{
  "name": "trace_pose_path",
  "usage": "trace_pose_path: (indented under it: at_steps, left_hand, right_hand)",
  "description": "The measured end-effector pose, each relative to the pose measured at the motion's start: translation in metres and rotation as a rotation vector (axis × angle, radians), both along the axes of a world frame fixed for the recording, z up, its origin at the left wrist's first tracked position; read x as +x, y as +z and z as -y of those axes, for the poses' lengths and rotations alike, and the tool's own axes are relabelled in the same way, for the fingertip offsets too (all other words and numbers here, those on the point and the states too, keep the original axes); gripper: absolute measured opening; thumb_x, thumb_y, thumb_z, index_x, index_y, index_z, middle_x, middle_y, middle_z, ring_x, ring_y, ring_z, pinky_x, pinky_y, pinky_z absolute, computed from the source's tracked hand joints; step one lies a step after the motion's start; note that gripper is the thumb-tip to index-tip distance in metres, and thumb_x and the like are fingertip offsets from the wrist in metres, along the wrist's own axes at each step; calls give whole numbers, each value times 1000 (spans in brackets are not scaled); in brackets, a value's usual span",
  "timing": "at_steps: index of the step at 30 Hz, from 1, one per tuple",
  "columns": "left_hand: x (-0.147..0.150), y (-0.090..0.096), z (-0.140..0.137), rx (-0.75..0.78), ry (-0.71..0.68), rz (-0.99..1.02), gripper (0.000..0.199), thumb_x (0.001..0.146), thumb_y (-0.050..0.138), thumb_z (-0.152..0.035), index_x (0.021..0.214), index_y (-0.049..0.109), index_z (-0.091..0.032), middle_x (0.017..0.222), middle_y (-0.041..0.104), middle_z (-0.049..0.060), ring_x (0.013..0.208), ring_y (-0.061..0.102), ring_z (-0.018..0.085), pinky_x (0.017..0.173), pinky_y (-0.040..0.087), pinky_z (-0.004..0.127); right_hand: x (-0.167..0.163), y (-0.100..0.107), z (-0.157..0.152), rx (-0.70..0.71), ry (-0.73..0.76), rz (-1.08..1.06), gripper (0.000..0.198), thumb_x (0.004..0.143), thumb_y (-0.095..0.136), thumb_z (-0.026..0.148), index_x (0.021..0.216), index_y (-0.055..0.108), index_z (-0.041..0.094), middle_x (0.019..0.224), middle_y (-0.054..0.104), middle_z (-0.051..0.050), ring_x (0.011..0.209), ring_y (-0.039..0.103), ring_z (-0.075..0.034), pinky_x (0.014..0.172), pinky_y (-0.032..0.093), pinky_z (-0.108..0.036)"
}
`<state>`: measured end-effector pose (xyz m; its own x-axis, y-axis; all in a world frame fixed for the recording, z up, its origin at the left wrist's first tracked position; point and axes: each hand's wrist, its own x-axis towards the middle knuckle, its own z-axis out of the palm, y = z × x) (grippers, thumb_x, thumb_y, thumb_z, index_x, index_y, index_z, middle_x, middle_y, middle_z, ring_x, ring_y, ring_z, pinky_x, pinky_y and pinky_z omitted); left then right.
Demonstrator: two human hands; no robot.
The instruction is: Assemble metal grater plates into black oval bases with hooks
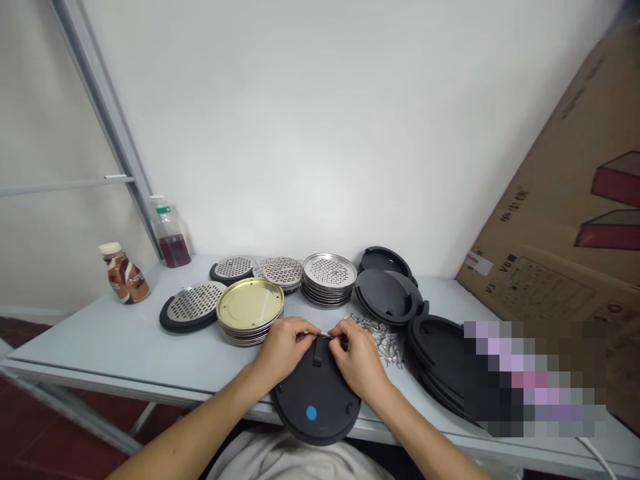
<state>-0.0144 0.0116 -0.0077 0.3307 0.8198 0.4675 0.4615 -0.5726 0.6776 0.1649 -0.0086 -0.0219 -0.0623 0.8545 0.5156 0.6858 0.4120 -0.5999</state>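
A round black plastic base (pixel 327 407) with a blue dot sticker lies at the table's front edge, partly overhanging it. At its far rim, beside a short black tab (pixel 317 352), a small shiny metal wire piece (pixel 325 335) is pinched between both hands. My left hand (pixel 290 343) is closed, with thumb and forefinger on the wire piece's left end. From the other side, my right hand (pixel 356 353) is closed on its right end. The wire piece's exact shape is mostly hidden by fingertips. Similar loose wire pieces (pixel 387 347) lie in a pile just right of my right hand.
Gold-coloured round metal lids (pixel 250 303) are stacked left of my hands. Behind stand perforated metal discs (pixel 330 272). More black bases (pixel 440 353) pile up at right, by a pixelated patch and a large carton (pixel 560 220). Two bottles (pixel 127 277) (pixel 173 240) stand at left.
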Motion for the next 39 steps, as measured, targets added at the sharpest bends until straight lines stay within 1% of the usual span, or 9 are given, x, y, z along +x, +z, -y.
trace_pose_path:
  at_steps: [10,15,18,20,23,26,29,34,39]
  left_hand:
    - [1,0,0,10,24,-35,23,84,64,-6,93,78,-21,88,78,2,78,71,18,74,54,27]
    - [-3,17,23,47,-37,-109,18,90,68,-26,107,75,-25,105,75,5,100,67,22,93,51,35]
    - [-7,21,52,90,-143,-293,50,80,77,-47,124,67,-26,134,62,11,125,53,32,106,43,47]
    - [-7,16,68,109,-241,-464,76,71,80,-59,136,58,-27,148,49,16,137,40,41,113,30,62]
    - [-3,4,79,104,-304,-638,91,70,84,-46,149,41,-29,156,36,18,143,29,47,111,19,73]
    - [2,-2,79,122,-276,-720,91,72,79,-21,151,35,-27,158,34,17,145,27,43,114,20,68]
    - [4,-1,81,182,-269,-812,87,71,68,-8,150,36,-24,156,38,16,145,28,40,114,25,65]
    - [2,4,87,313,-305,-853,73,80,58,-6,149,38,-21,151,46,16,142,35,40,110,35,63]
    - [-4,16,89,376,-363,-717,61,89,54,-14,148,38,-16,150,48,15,140,41,37,111,40,55]
  right_hand:
    - [7,-2,-1,-9,34,-19,21,84,47,11,88,66,21,88,72,-7,84,67,-24,76,49,-36]
    - [16,-6,-3,-24,14,-37,23,89,46,16,93,68,20,93,74,-9,88,69,-26,79,51,-39]
    - [19,-8,-4,-39,1,-45,23,89,47,17,93,69,21,93,75,-8,88,69,-27,81,51,-40]
    - [20,-10,-4,-47,-5,-47,24,88,47,16,94,69,21,93,75,-8,89,69,-27,82,50,-41]
    - [21,-10,-4,-56,-11,-49,25,87,46,16,94,70,20,94,75,-9,90,69,-27,84,50,-41]
    - [22,-8,-3,-71,-4,-54,26,86,46,15,92,70,20,92,75,-9,90,69,-27,84,50,-40]
    - [23,-5,-2,-89,-13,-71,27,85,45,16,92,72,19,93,75,-10,91,69,-27,85,50,-41]
    - [25,-3,-3,-139,-58,-152,28,82,47,21,93,72,18,91,76,-10,88,70,-29,85,50,-43]
    - [32,-2,-5,-206,-70,-295,32,84,47,30,99,71,16,91,76,-11,80,71,-27,76,54,-39]
